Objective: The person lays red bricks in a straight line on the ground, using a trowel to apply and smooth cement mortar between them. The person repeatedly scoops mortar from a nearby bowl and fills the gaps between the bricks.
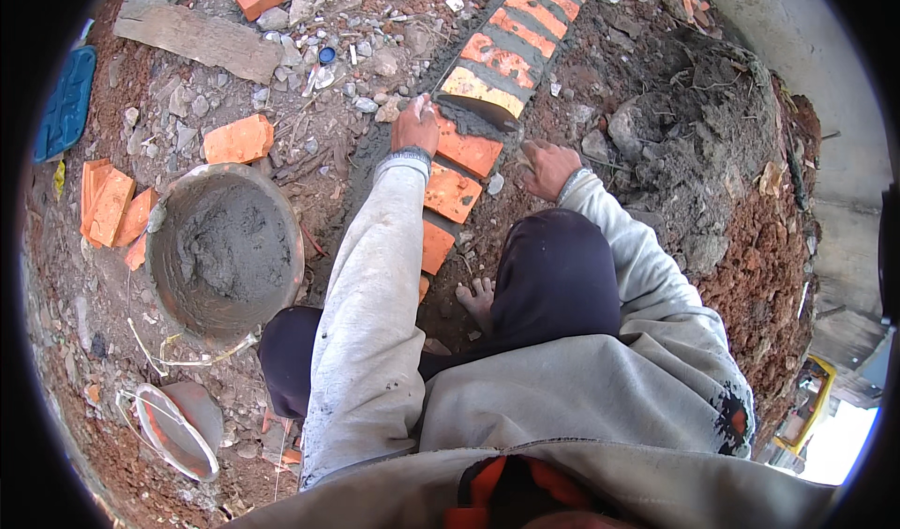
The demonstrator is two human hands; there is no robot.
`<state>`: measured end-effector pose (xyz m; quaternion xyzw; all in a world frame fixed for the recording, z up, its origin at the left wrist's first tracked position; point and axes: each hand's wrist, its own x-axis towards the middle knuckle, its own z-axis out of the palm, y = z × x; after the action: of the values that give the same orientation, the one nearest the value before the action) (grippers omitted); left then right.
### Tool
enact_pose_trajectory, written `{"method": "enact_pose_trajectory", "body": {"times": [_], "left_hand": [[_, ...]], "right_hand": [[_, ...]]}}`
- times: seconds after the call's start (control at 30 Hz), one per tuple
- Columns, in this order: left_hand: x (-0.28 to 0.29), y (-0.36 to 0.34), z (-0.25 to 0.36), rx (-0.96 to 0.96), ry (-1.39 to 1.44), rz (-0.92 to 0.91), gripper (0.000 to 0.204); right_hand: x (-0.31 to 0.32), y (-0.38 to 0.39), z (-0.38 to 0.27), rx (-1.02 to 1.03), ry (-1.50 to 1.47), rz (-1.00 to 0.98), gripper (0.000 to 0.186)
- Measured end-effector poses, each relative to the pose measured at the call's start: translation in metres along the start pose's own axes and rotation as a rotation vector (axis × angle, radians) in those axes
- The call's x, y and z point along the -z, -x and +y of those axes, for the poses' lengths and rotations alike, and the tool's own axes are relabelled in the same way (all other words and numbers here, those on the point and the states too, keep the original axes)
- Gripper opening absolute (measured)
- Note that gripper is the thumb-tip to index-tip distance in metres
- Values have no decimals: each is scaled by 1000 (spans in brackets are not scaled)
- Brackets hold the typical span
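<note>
My left hand [415, 128] is at the left edge of the brick row, its fingers closed by the newest mortar joint. A thin pale line runs near its fingertips, and what they pinch is hidden. My right hand [551, 169] is curled just right of the row, closed around what looks like the handle of a trowel [480, 113]. The dark blade lies along the near face of a yellowish-topped brick [483, 88]. Close below it sits an orange brick [469, 149] with grey mortar [459, 116] at its far edge. Another orange brick [452, 192] lies nearer me.
A round basin of wet mortar [225, 252] stands to my left, with loose bricks [114, 205] beside it. A tipped bucket [178, 430] lies nearer. Far left are a wooden plank [197, 37] and a blue plastic case [66, 104]. A concrete wall [797, 69] rises on the right.
</note>
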<state>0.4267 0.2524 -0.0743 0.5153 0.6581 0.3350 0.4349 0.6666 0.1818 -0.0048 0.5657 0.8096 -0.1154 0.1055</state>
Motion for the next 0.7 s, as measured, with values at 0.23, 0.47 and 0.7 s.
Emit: {"method": "enact_pose_trajectory", "body": {"times": [0.23,0.47,0.7], "left_hand": [[0,1,3,-45,-65,-20,39],[0,8,-2,-86,-183,-39,47],[-14,28,-3,-117,-145,177,42]], "right_hand": [[4,14,1,-58,-15,73,43],[-6,24,2,-77,-82,79,40],[17,11,14,-139,-230,218,35]]}}
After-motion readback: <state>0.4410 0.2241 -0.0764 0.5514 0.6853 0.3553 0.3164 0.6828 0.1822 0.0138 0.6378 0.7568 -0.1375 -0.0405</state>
